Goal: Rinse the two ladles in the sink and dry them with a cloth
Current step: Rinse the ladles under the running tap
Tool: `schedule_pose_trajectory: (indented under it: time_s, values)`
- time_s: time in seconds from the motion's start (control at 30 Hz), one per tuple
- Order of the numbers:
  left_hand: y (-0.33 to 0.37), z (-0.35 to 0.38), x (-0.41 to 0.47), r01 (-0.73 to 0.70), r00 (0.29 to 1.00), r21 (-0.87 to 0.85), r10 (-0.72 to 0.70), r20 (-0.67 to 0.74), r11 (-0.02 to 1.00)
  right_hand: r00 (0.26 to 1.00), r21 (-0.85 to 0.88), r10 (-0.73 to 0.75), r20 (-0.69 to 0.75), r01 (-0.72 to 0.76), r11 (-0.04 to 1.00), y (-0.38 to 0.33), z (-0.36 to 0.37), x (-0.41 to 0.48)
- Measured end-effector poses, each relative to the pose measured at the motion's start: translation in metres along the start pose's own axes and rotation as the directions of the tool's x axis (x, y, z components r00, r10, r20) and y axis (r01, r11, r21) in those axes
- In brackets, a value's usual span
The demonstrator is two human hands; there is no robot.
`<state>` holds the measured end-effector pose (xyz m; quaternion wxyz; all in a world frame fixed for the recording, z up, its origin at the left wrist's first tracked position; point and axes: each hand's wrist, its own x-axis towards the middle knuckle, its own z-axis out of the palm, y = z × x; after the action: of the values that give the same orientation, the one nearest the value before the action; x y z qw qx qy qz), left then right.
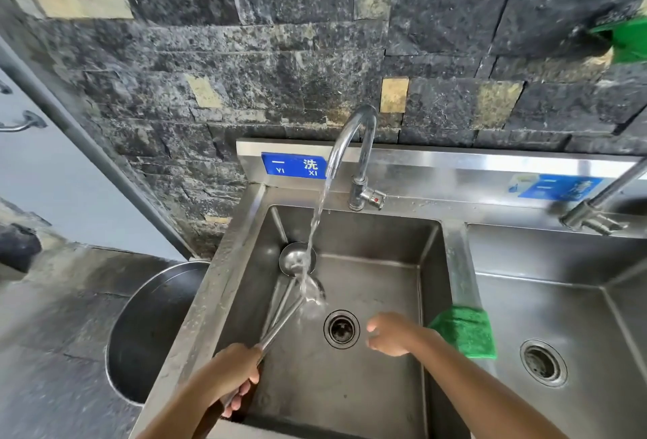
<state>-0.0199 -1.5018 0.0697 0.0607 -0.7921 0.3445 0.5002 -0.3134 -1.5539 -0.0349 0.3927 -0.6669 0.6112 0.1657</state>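
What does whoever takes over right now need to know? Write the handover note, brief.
Left hand: shut on the ladles' handles, both held together.
Right hand: open, holding nothing, over the left sink basin near the drain.
Ladles: bowls low in the basin, under the running water from the faucet.
Green cloth: draped on the divider between the basins.
Done: rinse under way.
Left: finish rinsing, shut the tap, dry both ladles with the cloth.
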Motion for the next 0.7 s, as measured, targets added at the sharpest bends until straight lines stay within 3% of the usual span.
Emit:
schedule_pose_trajectory:
  time_s: [0.13,0.3,0.4,0.53,0.57,0.63,0.7]
  values:
    - [0.002,-0.008,-0.002,0.06,0.996,-0.097,-0.053,0.076,0.993,0.999,0.006,0.051,-0.001,-0.051,0.999,0.007,0.0,-0.003]
    - [-0.002,-0.016,0.007,0.053,0.997,-0.065,-0.049,0.065,0.996,0.996,0.069,0.093,0.009,-0.093,0.993,-0.006,0.0,-0.003]
    - [-0.003,-0.021,0.01,-0.082,0.996,0.177,0.087,-0.02,0.981,0.994,0.116,0.109,0.018,-0.111,0.987,-0.023,0.002,-0.008]
    - [0.006,-0.011,0.014,-0.247,0.939,0.493,0.332,-0.093,0.834,0.992,0.293,0.118,0.036,-0.123,0.948,-0.054,0.009,-0.02]
    - [0.01,-0.004,0.016,-0.25,0.933,0.516,0.346,-0.099,0.82,0.99,0.434,0.119,0.08,-0.142,0.89,-0.065,0.014,-0.022]
    - [0.019,0.014,0.013,-0.27,0.929,0.487,0.358,-0.096,0.831,0.971,0.719,0.073,0.227,-0.217,0.66,-0.093,0.023,-0.035]
    - [0.028,0.037,0.01,-0.33,0.915,0.414,0.396,-0.08,0.848,0.963,0.852,0.091,0.252,-0.266,0.451,-0.114,0.033,-0.04]
